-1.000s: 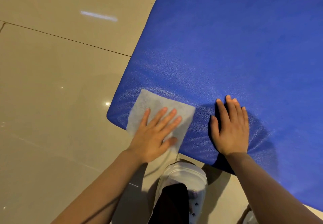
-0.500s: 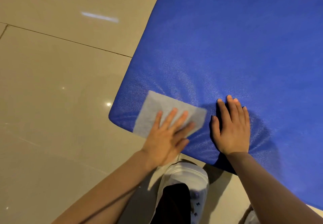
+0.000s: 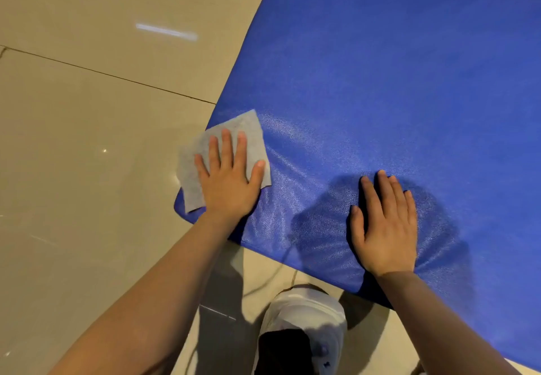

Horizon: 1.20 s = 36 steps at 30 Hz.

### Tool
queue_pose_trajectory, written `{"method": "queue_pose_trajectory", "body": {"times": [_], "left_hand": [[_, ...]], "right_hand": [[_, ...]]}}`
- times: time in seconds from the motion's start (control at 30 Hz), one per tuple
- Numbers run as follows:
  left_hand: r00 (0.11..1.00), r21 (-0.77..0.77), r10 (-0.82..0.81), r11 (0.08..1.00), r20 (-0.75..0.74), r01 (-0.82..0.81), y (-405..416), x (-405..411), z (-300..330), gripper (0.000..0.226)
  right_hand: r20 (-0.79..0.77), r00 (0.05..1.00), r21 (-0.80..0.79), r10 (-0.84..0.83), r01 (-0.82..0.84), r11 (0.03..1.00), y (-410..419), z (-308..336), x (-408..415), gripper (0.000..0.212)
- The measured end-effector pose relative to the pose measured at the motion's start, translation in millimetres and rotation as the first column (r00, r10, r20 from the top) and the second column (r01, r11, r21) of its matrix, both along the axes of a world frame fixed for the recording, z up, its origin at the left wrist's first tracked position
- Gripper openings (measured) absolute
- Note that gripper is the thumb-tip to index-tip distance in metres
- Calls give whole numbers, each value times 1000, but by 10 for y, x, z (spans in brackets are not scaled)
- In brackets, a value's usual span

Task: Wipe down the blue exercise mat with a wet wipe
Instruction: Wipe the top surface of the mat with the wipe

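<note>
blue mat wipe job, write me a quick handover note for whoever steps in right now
Left hand: flat, fingers straight, pressing the wet wipe onto the near left corner of the blue mat; the wipe's left edge hangs a little past the mat's edge.
Right hand: flat on the mat near its front edge, bracing it, holding nothing.
Done: wiping is under way at that corner; how much is already clean cannot be told.
Left: probably the wide stretch of mat ahead and to the right.
</note>
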<state>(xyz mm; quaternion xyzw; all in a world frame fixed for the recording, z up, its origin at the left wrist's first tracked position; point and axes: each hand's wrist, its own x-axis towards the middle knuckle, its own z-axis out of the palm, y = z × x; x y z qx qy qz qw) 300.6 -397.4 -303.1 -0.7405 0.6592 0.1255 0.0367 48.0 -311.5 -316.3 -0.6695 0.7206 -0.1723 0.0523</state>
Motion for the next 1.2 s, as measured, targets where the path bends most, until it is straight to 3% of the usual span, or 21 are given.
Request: {"method": "queue_pose_trajectory", "body": {"times": [0.1,0.17,0.27,0.37,0.47,0.57,0.73,0.8,0.87,0.93,1.0,1.07,1.1,1.13,1.17,1.2], "left_hand": [[967,-31,-255,966,17,256,-194,-560,-14,72],[879,-59,-475,879,-37,472,-180,-979,10,61],[745,-121,-641,767,-183,630,-115,-1137,25,56],[749,-182,-594,804,-295,566,-198,-686,-28,63],[804,-224,-508,860,-308,458,-303,-206,-21,80],[888,-211,-285,952,-360,220,-391,4,70,98],[937,-207,-137,976,-323,71,-428,-73,16,72],[904,-295,-34,950,-426,-103,-458,-186,30,51],[848,-295,81,917,-523,-270,-499,-246,77,56],[863,-322,84,906,-498,-274,-559,-277,157,62],[871,-370,-5,906,-491,-204,-598,-391,302,52],[744,-355,-62,903,-665,-243,-593,-686,464,39],[583,-228,-2,921,-812,-315,-593,-905,574,35],[355,-30,103,936,-929,-351,-589,-1148,661,33],[117,159,208,928,-971,-337,-576,-1367,712,31],[-49,292,291,906,-955,-308,-568,-1515,713,30]], "right_hand": [[-16,1000,8,1,-1,1000,-12,7,5,51],[7,1000,20,12,-12,1000,-5,12,-11,49],[221,975,75,-11,-6,997,-6,77,-74,46],[331,943,104,26,-64,992,-22,162,-182,46],[311,950,106,39,-75,992,-139,252,-331,47],[200,980,63,5,-18,998,-463,313,-539,53],[44,994,121,-95,90,989,-1211,219,-1093,67],[6,991,127,-134,132,983,-1277,120,-1230,71],[-8,988,97,-155,155,983,-1243,38,-1268,67],[15,987,56,-160,159,986,-1234,27,-1240,64],[28,985,38,-170,169,985,-1239,33,-1225,63],[23,984,21,-179,178,984,-1234,20,-1220,62],[21,984,11,-179,178,984,-1234,15,-1208,61],[18,983,4,-182,182,983,-1243,4,-1209,61],[15,982,-1,-186,187,982,-1250,-8,-1214,60],[11,982,-5,-188,188,982,-1255,-22,-1224,60]]}}
